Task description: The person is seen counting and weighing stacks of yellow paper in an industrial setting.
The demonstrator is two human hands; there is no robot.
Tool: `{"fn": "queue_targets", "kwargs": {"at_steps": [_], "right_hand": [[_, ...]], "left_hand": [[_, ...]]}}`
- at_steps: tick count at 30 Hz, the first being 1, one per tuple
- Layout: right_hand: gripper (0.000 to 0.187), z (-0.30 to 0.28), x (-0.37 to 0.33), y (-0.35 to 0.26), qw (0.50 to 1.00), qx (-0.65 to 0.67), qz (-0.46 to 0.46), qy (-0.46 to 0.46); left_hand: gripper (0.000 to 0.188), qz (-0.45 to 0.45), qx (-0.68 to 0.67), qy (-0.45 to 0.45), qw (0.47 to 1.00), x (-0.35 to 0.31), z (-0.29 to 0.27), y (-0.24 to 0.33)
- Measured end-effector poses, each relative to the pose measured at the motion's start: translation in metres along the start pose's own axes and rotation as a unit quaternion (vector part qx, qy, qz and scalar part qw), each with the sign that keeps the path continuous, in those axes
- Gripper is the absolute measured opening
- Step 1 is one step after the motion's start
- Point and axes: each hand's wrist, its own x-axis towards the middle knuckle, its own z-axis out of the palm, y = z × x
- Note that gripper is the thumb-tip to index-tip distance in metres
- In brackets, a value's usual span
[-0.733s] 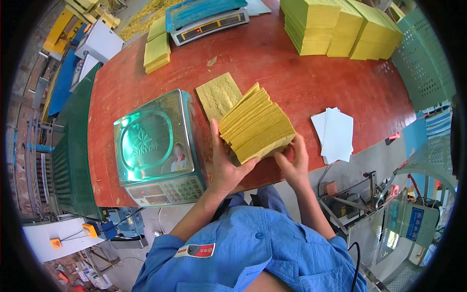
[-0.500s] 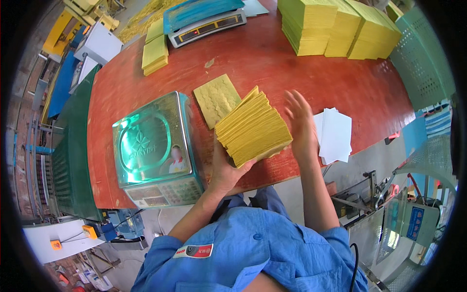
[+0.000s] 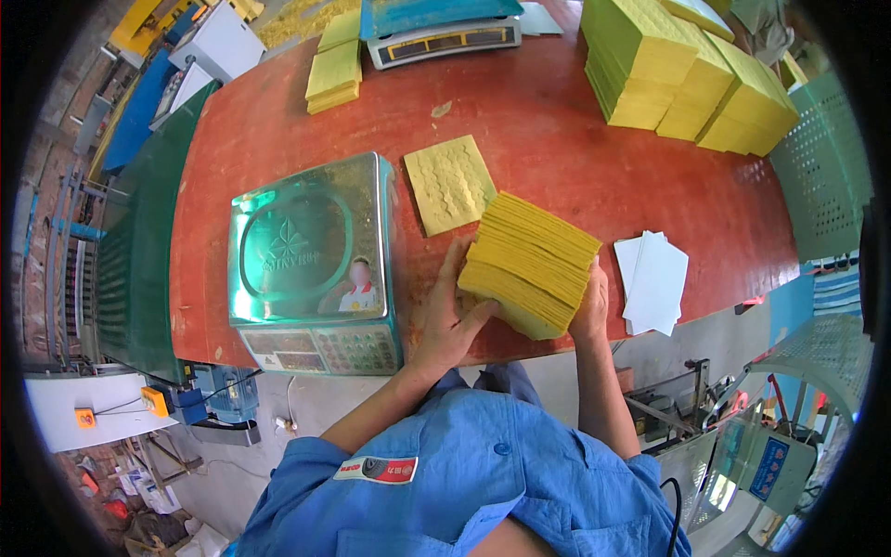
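A thick stack of yellow paper sheets (image 3: 531, 264) is held between my two hands just above the near edge of the red table. Against its left side lies my left hand (image 3: 455, 311), thumb across the near face and the other fingers partly hidden behind the stack. My right hand (image 3: 591, 304) presses on the right side, most of its fingers out of sight. A flat yellow sheet with wavy embossed lines (image 3: 450, 186) lies just beyond the stack. Left of my hands stands a digital scale with a shiny metal pan (image 3: 311, 251).
White paper sheets (image 3: 653, 283) lie right of my hands on the red table (image 3: 520, 111). Tall yellow paper stacks (image 3: 650, 65) stand at the far right, a smaller yellow pile (image 3: 334, 74) at the far left, beside a second scale with a blue pan (image 3: 441, 28).
My right hand, earlier apart from the stack with fingers spread, now grips its right side. The fanned sheets have become an even block. The view has shifted slightly.
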Motion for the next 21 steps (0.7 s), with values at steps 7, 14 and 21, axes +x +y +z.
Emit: {"fn": "queue_targets", "kwargs": {"at_steps": [7,14,21], "right_hand": [[0.044,0.025,-0.004,-0.044,0.998,-0.040,-0.024,0.045],[0.028,0.046,-0.017,-0.121,0.964,-0.258,0.063,-0.006],[0.024,0.015,-0.026,-0.060,0.939,-0.338,-0.025,0.064]], "left_hand": [[0.074,-0.039,-0.013,0.062,0.997,0.012,0.004,0.009],[0.055,-0.142,-0.095,-0.023,0.985,0.012,-0.009,-0.049],[0.044,-0.087,0.045,0.008,0.995,-0.001,0.009,-0.001]]}}
